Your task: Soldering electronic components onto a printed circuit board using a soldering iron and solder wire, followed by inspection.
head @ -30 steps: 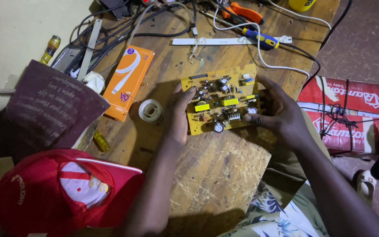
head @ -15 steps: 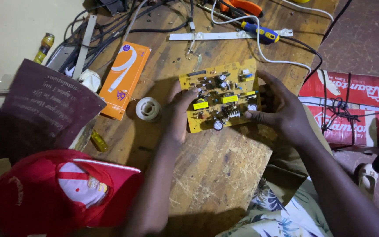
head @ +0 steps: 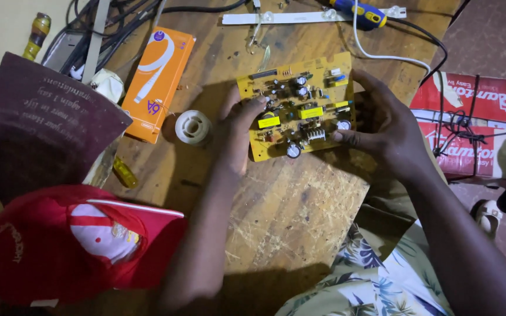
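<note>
While both hands grip it, the yellow circuit board (head: 297,105) sits tilted just above the wooden bench (head: 288,205), component side up. The left hand (head: 238,126) holds its left edge, thumb on top and the other fingers hidden beneath the board. The right hand (head: 385,126) closes on the right edge, thumb tip pressed near a small round capacitor, and its remaining fingers curl behind where they cannot be seen. Whether the board's lower edge touches the bench is hard to tell.

Just left of the left hand lies a white tape spool (head: 193,127), beside an orange box (head: 158,82). A red cap (head: 71,246) fills the lower left corner, partly cut off. Tangled cables (head: 118,23) and a blue-handled screwdriver (head: 361,11) run off the top edge. At right, a red carton (head: 475,126) is half hidden by dark cord.
</note>
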